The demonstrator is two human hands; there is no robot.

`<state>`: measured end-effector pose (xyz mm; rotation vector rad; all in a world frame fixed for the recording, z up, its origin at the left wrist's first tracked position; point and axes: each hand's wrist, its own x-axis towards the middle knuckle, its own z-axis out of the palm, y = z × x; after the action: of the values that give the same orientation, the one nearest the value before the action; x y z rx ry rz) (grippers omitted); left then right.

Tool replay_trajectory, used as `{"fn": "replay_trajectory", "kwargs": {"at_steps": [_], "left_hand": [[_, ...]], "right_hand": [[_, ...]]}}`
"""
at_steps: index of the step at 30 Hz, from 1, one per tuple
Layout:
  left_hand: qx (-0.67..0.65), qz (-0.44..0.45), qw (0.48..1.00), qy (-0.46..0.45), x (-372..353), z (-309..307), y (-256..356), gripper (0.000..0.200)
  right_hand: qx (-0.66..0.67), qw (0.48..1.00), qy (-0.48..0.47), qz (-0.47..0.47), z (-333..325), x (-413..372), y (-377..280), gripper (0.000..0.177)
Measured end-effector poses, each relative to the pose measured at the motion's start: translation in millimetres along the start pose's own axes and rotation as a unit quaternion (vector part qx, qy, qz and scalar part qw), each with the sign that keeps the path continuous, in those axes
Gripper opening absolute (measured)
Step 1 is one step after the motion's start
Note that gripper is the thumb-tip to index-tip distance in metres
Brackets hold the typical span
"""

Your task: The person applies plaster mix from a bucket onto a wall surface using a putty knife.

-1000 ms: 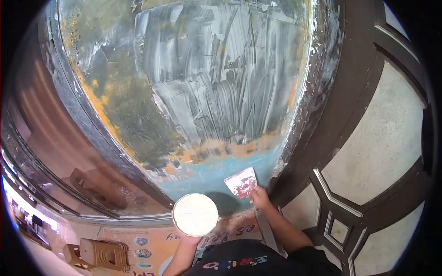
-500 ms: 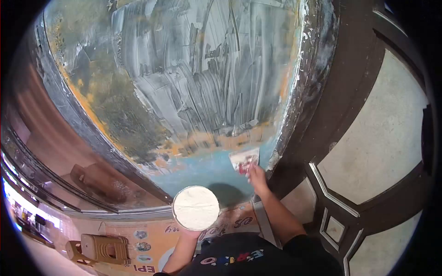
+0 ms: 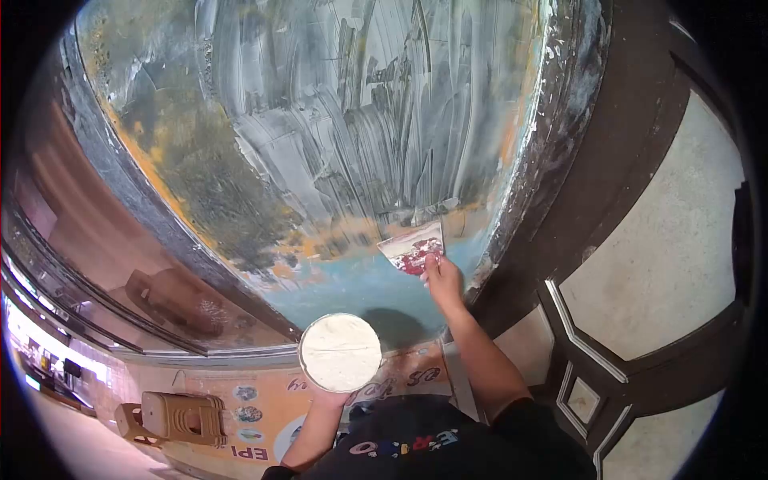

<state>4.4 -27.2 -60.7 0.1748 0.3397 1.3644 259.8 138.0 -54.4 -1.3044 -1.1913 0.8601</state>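
My left hand [image 3: 330,397] supports a round tub of whitish putty [image 3: 340,354] from underneath; most of its fingers are hidden by the tub. A shallow line crosses the putty's surface. In my right hand [image 3: 443,282] is a putty knife [image 3: 415,250] with a wide, flared blade smeared white and reddish. Its blade lies at or very near the lower part of a painted panel [image 3: 344,280], just above the pale blue band. Higher up, the panel carries grey-white streaks over green and ochre patches.
Dark brown framing with pale inset panels [image 3: 664,240] runs along the right. On the left is a brown glass-like surface [image 3: 152,240]. Stacked brown plastic stools [image 3: 182,418] stand at lower left, beside an orange printed banner [image 3: 268,412].
My right hand has moved up and slightly left with the putty knife, whose blade is now tilted differently. The tub in my left hand has shifted slightly up.
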Motion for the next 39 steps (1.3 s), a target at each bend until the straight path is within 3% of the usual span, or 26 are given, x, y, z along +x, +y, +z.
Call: {"fn": "replay_trajectory", "kwargs": {"at_steps": [3,5,7,9,11,13,14,17,21,23,24,26,27,29,30,33,39], "left_hand": [[0.002,0.003,1.000,-0.020,0.6,0.1,5.1,0.076],[-0.003,0.005,1.000,-0.022,-6.5,5.5,12.3,0.076],[-0.012,0.008,1.000,-0.023,-10.0,6.2,19.8,0.075],[-0.058,0.002,0.998,-0.025,-13.0,1.7,31.3,0.074],[-0.086,0.019,0.996,-0.009,-15.6,-3.9,39.8,0.073],[-0.051,0.005,0.998,-0.028,-14.5,1.2,51.6,0.072],[-0.014,0.007,1.000,-0.010,-11.8,3.1,56.8,0.073],[-0.037,-0.015,0.998,-0.050,-11.6,16.4,71.4,0.074],[-0.038,-0.029,0.994,-0.099,-10.4,17.3,89.3,0.074],[-0.049,-0.029,0.992,-0.110,-8.0,16.5,96.1,0.072],[-0.064,-0.017,0.995,-0.079,-3.3,9.0,98.4,0.072],[-0.042,0.005,0.997,-0.071,-5.8,2.1,103.7,0.071],[-0.052,-0.007,0.997,-0.061,-10.2,15.4,108.3,0.069],[-0.070,-0.015,0.993,-0.091,-9.3,9.0,113.8,0.071],[-0.072,-0.015,0.993,-0.091,-8.8,4.6,116.3,0.071],[-0.156,-0.039,0.980,-0.122,-10.3,-1.5,128.7,0.073],[-0.231,-0.027,0.962,-0.143,-19.5,-8.6,163.7,0.074]], "right_hand": [[-0.086,0.992,0.045,-0.082,12.4,8.4,54.3,0.042],[-0.099,0.989,0.059,-0.089,12.3,-9.8,82.6,0.043],[0.080,0.988,-0.038,0.129,5.9,-37.7,83.2,0.040],[0.085,0.987,-0.062,0.121,1.7,-65.8,83.4,0.037],[0.088,0.985,-0.093,0.115,8.0,-80.8,69.6,0.034],[-0.066,0.983,-0.169,-0.018,17.3,-83.9,48.6,0.029],[-0.168,0.962,-0.166,-0.137,26.6,-75.1,48.1,0.025],[-0.235,0.934,-0.153,-0.223,52.8,-67.1,-58.4,0.021],[-0.161,0.946,-0.124,-0.251,80.1,-64.7,-153.4,0.024],[-0.078,0.964,-0.142,-0.213,92.9,-72.0,-199.0,0.026],[-0.081,0.963,-0.146,-0.212,100.5,-73.3,-215.1,0.026],[-0.205,0.917,-0.268,-0.214,119.0,-74.7,-236.1,0.025],[-0.206,0.916,-0.271,-0.212,131.3,-76.6,-237.2,0.025],[-0.315,0.830,-0.372,-0.271,158.1,-79.3,-233.9,0.027],[-0.341,0.813,-0.388,-0.268,170.7,-82.3,-226.5,0.029],[-0.329,0.801,-0.399,-0.303,198.1,-86.1,-208.4,0.030],[-0.249,0.853,-0.415,-0.198,210.4,-88.3,-208.6,0.029]]}}
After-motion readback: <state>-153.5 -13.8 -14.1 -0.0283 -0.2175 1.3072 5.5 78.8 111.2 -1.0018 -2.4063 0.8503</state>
